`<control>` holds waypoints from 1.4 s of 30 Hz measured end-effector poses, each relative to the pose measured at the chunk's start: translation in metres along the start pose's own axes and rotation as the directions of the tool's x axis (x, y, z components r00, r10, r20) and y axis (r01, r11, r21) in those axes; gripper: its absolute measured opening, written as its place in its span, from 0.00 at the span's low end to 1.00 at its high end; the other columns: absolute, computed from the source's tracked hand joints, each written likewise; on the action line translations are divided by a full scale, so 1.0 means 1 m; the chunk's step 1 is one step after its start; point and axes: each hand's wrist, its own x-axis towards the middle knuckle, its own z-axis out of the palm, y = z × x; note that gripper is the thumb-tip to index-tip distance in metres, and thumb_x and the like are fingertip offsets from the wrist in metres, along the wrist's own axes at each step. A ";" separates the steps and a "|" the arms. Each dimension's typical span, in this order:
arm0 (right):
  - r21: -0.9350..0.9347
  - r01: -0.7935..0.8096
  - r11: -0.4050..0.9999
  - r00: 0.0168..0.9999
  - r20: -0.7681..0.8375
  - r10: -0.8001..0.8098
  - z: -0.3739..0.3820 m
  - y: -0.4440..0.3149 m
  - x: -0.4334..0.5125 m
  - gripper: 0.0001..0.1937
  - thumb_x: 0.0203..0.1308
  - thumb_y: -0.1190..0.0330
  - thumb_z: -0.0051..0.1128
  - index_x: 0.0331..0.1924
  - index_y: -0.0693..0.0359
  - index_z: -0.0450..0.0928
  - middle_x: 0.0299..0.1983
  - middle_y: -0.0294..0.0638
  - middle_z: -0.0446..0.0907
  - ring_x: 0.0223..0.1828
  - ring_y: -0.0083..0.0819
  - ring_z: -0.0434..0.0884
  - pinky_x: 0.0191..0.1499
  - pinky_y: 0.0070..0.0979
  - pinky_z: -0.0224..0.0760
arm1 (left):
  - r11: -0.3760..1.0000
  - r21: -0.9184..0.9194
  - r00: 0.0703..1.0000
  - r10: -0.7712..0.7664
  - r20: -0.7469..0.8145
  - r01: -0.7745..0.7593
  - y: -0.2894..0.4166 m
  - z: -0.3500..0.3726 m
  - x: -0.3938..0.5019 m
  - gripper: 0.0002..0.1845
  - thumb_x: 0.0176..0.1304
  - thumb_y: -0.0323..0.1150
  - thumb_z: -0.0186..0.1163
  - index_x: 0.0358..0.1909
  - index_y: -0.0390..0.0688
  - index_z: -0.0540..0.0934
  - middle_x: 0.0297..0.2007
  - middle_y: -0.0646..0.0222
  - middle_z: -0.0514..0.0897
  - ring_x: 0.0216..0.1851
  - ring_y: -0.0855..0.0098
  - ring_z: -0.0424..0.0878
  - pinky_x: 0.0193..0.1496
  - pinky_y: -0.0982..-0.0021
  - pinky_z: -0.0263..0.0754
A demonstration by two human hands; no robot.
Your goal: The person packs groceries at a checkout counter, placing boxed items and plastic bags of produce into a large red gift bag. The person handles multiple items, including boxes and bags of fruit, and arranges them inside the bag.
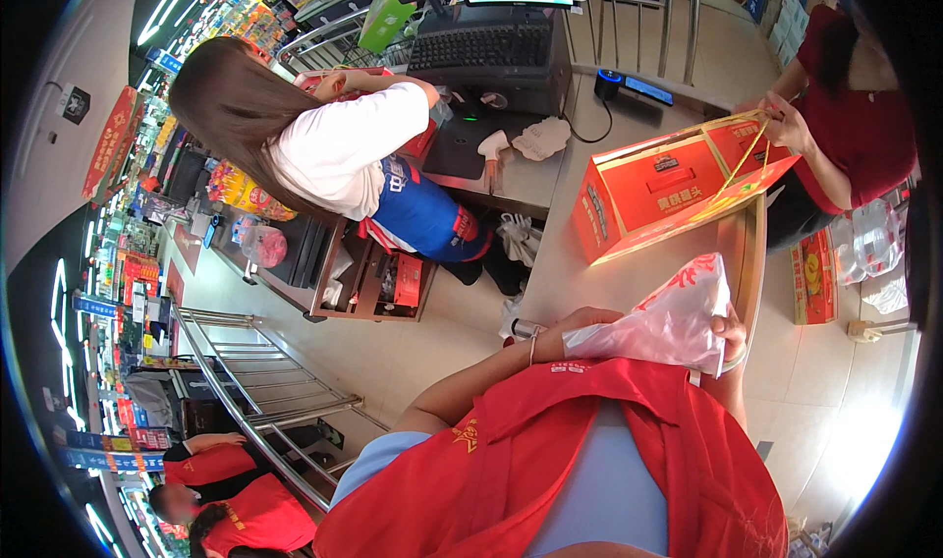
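Note:
A white plastic bag (656, 322) with red print is stretched between my two hands, just in front of my red vest. My left hand (595, 317) is on its left end, the fingers partly hidden by the film. At the bag's right edge my right hand (728, 335) pinches it with thumb and fingers. Just beyond the bag, a red cardboard gift box (648, 182) with a yellow cord handle (748, 160) rests on the checkout counter (556, 263). A person's hand (788, 123) across the counter grasps that cord.
A person (346, 145) in a blue apron stands at the left by a keyboard (482, 48). A spray bottle (492, 153) and a scanner-like device (608, 83) stand on the counter. Metal railings (243, 411) run at lower left. Another red box (814, 278) stands on the floor at right.

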 end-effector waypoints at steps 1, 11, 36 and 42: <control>-0.004 -0.009 1.000 1.000 -0.009 0.009 0.000 0.000 -0.001 0.35 0.43 0.67 0.68 0.60 0.70 0.70 0.47 0.49 0.82 0.45 0.41 0.85 0.51 0.34 0.79 | 1.000 -0.008 1.000 0.023 -0.003 -0.023 0.000 0.001 0.000 0.25 0.66 0.35 0.62 0.62 0.34 0.76 0.57 0.63 0.82 0.56 0.74 0.78 0.61 0.70 0.71; -0.019 -0.011 1.000 1.000 -0.011 0.011 -0.011 0.002 -0.003 0.30 0.42 0.68 0.68 0.54 0.67 0.72 0.45 0.45 0.81 0.44 0.38 0.83 0.50 0.33 0.78 | 0.999 0.037 0.999 0.039 0.015 -0.040 0.000 -0.001 -0.001 0.25 0.66 0.37 0.62 0.61 0.34 0.76 0.58 0.61 0.82 0.58 0.72 0.77 0.62 0.69 0.70; 0.000 -0.016 1.000 1.000 -0.021 0.016 -0.009 0.002 0.003 0.35 0.45 0.70 0.69 0.61 0.67 0.69 0.50 0.47 0.80 0.49 0.41 0.82 0.54 0.35 0.76 | 1.000 -0.004 1.000 0.022 0.017 -0.022 -0.024 -0.009 0.002 0.26 0.64 0.34 0.64 0.62 0.33 0.75 0.58 0.59 0.82 0.58 0.70 0.79 0.63 0.68 0.70; 0.036 -0.053 0.998 0.996 0.080 0.050 -0.036 0.006 0.005 0.31 0.44 0.73 0.64 0.58 0.67 0.71 0.45 0.45 0.82 0.47 0.40 0.84 0.53 0.37 0.78 | 0.990 -0.135 0.996 -0.060 -0.072 0.050 -0.064 -0.009 -0.003 0.23 0.70 0.34 0.58 0.63 0.34 0.75 0.60 0.64 0.80 0.60 0.70 0.77 0.65 0.69 0.68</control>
